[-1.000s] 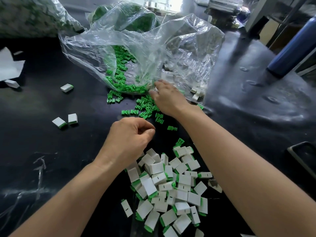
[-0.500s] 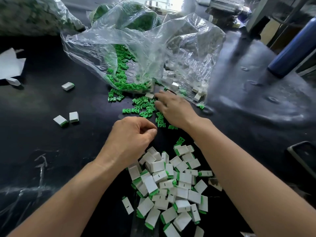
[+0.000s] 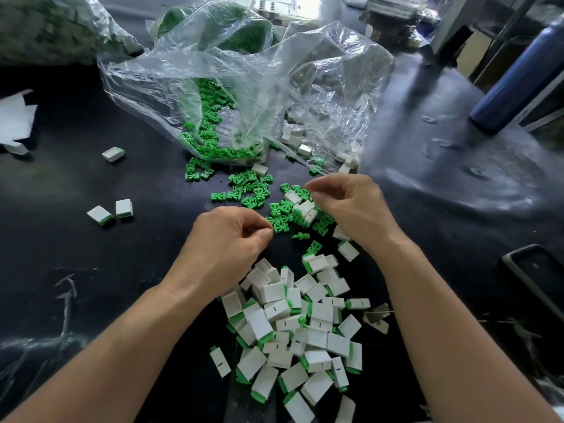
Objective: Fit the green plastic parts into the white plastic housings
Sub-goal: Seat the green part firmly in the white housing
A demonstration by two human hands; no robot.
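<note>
Left hand (image 3: 225,245) fingers curl against the thumb, and I cannot tell what they hold. Right hand (image 3: 357,212) fingers hook over loose housings (image 3: 300,206) among scattered green parts (image 3: 250,190); grip unclear. Fitted pile (image 3: 305,325) lies between the forearms, bag (image 3: 244,87) beyond.

On the black tabletop (image 3: 91,270), the crumpled clear plastic bag (image 3: 244,87) lies at the back, with small green plastic parts (image 3: 250,187) inside it and spilling out in front of it. The left hand (image 3: 225,242) and right hand (image 3: 351,209) sit side by side between that spill and the nearer heap of white rectangular plastic housings (image 3: 299,331). Three stray fitted housings (image 3: 123,208) lie well to the left, and a blue cylindrical bottle (image 3: 515,80) stands at the far right.
</note>
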